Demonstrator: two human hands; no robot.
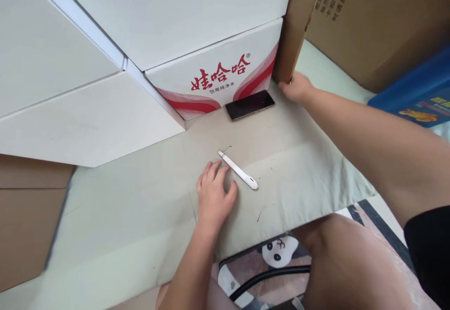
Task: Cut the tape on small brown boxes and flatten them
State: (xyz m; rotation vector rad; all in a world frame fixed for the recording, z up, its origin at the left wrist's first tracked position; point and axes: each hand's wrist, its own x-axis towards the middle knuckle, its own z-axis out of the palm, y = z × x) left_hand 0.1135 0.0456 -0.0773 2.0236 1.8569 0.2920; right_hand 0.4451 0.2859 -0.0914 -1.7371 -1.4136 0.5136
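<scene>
My left hand (215, 197) rests on the cloth-covered table with its fingers spread and holds nothing. Just right of its fingertips lies a slim white pen-shaped tool (239, 170) with a narrow tip and a small dark slot near its wide end. At the back right, my right hand (298, 86) is closed at the bottom edge of an upright, narrow brown cardboard piece (293, 33). Its thumb shows in front; the other fingers are mostly hidden. A black smartphone (250, 105) lies flat to the left of that hand.
White boxes stand stacked at the back, one a carton (218, 83) with red lettering. A large brown carton (383, 19) and a blue package (415, 90) are at the right, another brown box (31, 225) at the left. Pale cloth (133, 216) covers the table.
</scene>
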